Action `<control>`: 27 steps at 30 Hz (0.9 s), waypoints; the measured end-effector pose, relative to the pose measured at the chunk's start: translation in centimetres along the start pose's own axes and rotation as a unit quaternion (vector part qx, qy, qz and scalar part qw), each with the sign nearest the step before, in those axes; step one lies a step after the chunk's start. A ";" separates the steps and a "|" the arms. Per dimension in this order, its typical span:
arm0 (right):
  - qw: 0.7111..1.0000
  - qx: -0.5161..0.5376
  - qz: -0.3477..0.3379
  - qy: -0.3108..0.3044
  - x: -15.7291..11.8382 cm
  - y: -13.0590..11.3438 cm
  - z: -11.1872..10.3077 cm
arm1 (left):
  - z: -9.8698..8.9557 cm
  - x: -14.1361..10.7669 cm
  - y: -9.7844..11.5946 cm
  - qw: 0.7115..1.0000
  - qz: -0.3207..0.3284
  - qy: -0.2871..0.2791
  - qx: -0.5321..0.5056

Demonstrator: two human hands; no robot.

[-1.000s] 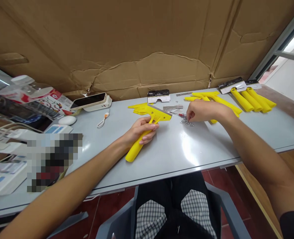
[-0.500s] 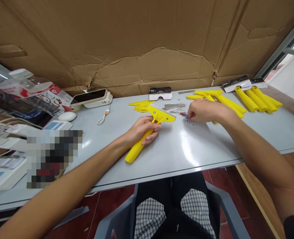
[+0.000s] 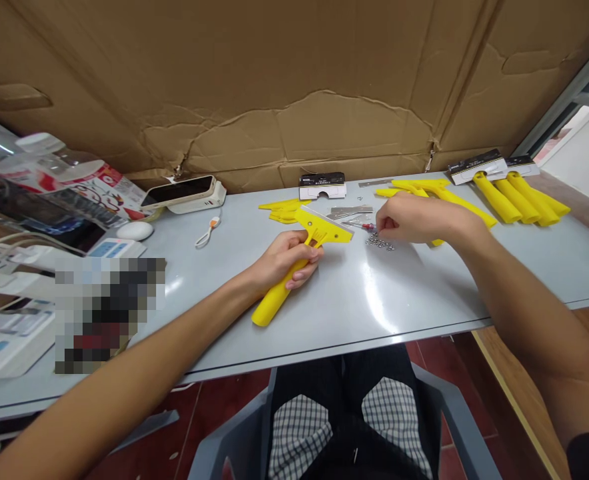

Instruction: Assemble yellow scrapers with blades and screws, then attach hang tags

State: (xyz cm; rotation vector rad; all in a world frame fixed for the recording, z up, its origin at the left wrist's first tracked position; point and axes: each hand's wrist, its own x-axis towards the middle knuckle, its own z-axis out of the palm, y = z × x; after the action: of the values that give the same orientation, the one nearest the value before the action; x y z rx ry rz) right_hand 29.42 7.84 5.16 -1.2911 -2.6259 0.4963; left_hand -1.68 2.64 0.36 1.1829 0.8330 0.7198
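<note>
My left hand is wrapped round the handle of a yellow scraper, whose wide head carries a metal blade and two screws and points away from me. My right hand hovers by a pile of small screws, fingertips pinched together; whatever they may hold is too small to make out. Beside those fingers lies a screwdriver with a red part. Flat metal blades rest behind the scraper's head. Several yellow parts lie behind my right hand, others behind my left.
Yellow handles with black-and-white packaging lie at the right. A small box stands at the back against cardboard. Further left are a phone, a cable loop, a white mouse and bottles.
My right hand has lifted very slightly beside the screws, its fingers still pinched. My left hand keeps its grip on the scraper, almost unmoved.
</note>
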 end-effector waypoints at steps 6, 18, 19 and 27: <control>0.997 -0.019 0.000 -0.078 0.2 -2.6 -0.7 | -0.2 0.0 -0.2 1.000 -0.007 -0.011 0.000; 0.993 0.023 -0.086 -0.072 0.9 -3.2 1.9 | -0.1 0.0 -0.1 1.000 -0.001 -0.008 0.000; 0.994 0.026 -0.089 -0.065 0.9 -3.1 1.9 | -0.1 0.0 -0.2 1.000 -0.001 -0.010 0.000; 0.992 0.059 -0.105 -0.033 1.2 -2.9 2.4 | -0.1 0.0 -0.1 1.000 -0.002 -0.004 -0.001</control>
State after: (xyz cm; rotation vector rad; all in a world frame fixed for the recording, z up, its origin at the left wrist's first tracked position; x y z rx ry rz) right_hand 25.81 6.63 4.04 -0.9663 -2.6981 0.6581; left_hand -1.75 2.66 0.26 1.1815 0.8280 0.7120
